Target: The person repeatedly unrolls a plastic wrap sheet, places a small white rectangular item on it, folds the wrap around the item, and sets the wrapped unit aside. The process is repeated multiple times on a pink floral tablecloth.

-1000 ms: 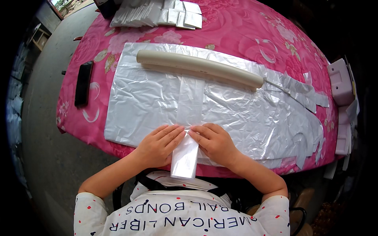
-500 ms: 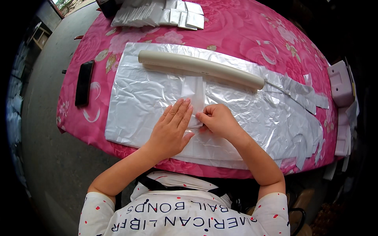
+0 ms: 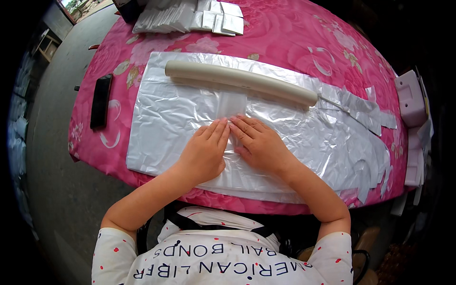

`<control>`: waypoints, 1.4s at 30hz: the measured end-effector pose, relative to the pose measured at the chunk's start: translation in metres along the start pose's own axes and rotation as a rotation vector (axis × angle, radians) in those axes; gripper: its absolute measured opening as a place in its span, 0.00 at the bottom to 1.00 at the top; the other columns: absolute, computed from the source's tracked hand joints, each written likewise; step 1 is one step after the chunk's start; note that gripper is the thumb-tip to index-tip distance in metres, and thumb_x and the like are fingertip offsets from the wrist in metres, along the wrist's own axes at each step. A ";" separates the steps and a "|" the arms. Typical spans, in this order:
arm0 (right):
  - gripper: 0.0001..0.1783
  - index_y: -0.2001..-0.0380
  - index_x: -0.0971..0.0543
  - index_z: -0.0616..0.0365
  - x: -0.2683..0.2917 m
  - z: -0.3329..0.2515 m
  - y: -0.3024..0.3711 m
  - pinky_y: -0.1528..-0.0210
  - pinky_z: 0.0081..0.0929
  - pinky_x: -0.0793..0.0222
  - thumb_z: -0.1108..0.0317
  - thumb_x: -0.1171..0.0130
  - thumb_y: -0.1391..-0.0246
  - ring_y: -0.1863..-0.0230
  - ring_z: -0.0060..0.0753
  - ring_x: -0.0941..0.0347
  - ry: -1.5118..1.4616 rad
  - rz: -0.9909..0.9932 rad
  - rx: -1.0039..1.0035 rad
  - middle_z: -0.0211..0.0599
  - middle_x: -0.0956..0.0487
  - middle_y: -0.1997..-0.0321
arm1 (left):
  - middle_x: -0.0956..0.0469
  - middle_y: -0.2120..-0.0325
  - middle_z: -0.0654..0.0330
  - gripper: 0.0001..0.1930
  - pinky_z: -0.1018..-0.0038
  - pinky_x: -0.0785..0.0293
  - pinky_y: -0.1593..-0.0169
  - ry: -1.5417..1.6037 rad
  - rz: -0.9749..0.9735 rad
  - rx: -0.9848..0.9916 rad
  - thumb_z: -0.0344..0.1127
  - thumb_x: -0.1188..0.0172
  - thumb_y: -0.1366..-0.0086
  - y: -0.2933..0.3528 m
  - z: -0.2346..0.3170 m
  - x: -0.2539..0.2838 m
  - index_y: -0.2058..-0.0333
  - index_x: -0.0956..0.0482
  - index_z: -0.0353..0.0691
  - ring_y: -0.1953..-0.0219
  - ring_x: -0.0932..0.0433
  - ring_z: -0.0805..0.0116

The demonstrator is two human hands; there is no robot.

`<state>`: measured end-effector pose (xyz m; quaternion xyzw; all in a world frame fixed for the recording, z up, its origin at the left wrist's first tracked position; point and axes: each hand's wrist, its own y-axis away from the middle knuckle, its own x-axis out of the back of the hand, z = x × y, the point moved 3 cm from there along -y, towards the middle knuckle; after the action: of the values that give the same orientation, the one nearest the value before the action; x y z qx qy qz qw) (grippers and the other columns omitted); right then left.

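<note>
Both palms are down on a folded strip of thin clear plastic point(image 3: 232, 103). My left hand point(image 3: 202, 149) has its fingers stretched out together along the strip's left side. My right hand point(image 3: 260, 142) lies flat from the right, its fingertips meeting those of the left. Nothing shows gripped in either one, and the strip's near part is mostly hidden beneath them. Under everything is a stack of shiny white plastic sheets or bags point(image 3: 164, 128), wrinkled and ragged at its right end. A long pale pipe point(image 3: 242, 83) rests across this stack beyond my hands.
A pink flowered cloth point(image 3: 280, 38) covers the table. Folded plastic packets point(image 3: 166, 16) stand in a row at the far left. A black phone point(image 3: 101, 101) lies at the left, and a thin rod point(image 3: 339, 108) reaches from the pipe's right end. Pale purple containers point(image 3: 411, 99) stand at the right edge.
My right hand has gone from pinching at the strip's right edge to lying flat on it, next to the left. More of the strip is covered; the pipe has stayed in place.
</note>
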<state>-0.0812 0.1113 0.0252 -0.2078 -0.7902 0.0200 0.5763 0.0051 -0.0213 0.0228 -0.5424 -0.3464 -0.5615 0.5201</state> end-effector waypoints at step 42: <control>0.18 0.81 0.22 0.65 0.001 0.038 -0.016 0.78 0.22 0.33 0.60 0.44 0.48 0.81 0.25 0.25 -0.797 -0.325 -0.984 0.36 0.24 0.83 | 0.46 0.40 0.42 0.44 0.59 0.57 0.35 0.094 0.080 0.185 0.54 0.43 0.45 -0.028 0.019 -0.015 0.41 0.46 0.25 0.35 0.51 0.50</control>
<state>-0.1208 0.1054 0.0182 -0.3017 -0.8816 -0.3557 0.0723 -0.0195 0.0059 0.0167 -0.4787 -0.3501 -0.5307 0.6054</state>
